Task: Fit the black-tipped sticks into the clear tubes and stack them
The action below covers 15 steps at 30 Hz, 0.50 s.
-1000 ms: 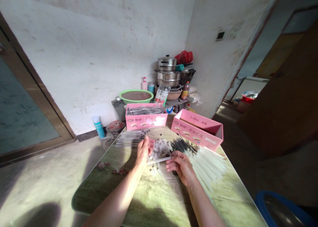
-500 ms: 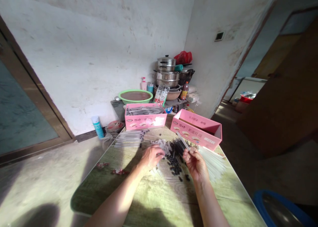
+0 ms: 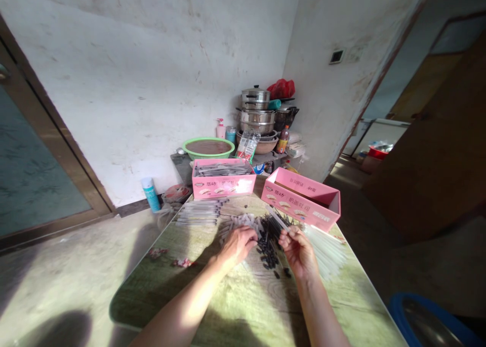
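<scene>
My right hand is closed around a clear-white pen barrel, which points up and to the left. My left hand is bent over the edge of a pile of small black caps, its fingers pinched together; what they hold, if anything, is hidden. Small whitish plastic pieces lie just beyond that hand. Thin black pen parts are heaped between the two hands. Long translucent barrels fan out to the right of my right hand. A row of pens lies at the left.
A pink box filled with pens stands at the table's far edge, beside a second pink box. Behind are a green basin, stacked steel pots and a bottle. A blue-rimmed tub is at lower right.
My left hand has moved slightly right, closer to the black caps, uncovering more whitish pieces. My right hand stays nearly in place with the pen barrel.
</scene>
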{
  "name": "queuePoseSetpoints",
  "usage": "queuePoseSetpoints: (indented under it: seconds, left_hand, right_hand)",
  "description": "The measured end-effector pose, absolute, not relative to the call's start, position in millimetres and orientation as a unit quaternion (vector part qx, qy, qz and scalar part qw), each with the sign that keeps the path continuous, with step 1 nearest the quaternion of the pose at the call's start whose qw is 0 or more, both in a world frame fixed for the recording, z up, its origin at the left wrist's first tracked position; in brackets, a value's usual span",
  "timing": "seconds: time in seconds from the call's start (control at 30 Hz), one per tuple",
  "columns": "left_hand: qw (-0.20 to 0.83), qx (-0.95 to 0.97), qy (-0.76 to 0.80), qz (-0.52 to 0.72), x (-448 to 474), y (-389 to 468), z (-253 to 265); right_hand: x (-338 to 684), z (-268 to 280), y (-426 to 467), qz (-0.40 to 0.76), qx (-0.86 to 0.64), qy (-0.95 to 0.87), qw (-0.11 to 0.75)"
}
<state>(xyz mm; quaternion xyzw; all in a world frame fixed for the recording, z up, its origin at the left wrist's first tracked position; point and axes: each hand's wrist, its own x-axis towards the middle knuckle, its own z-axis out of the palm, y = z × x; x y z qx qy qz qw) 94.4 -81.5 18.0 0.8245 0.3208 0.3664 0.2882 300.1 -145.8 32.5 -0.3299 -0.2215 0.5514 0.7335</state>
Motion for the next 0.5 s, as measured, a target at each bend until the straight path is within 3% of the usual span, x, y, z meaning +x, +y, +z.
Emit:
queuePoseSetpoints:
  seconds: [0.13, 0.3, 0.5]
  left_hand:
    - [0.426, 0.68, 0.341, 0.49, 89.1, -73.6, 24.4]
    - [0.613, 0.473, 0.322, 0.544, 79.5, -63.6, 26.9]
    - [0.679, 0.384, 0.298, 0.55, 77.2, -60.9, 24.6]
  right_hand:
    - [298.1, 33.2, -146.3, 0.551, -0.342, -0.228, 0.726]
    - [292.8, 35.3, -147.0, 0.544, -0.365, -0.246, 0.714]
    - [285.9, 34.8, -146.6, 0.53, -0.394, -0.265, 0.702]
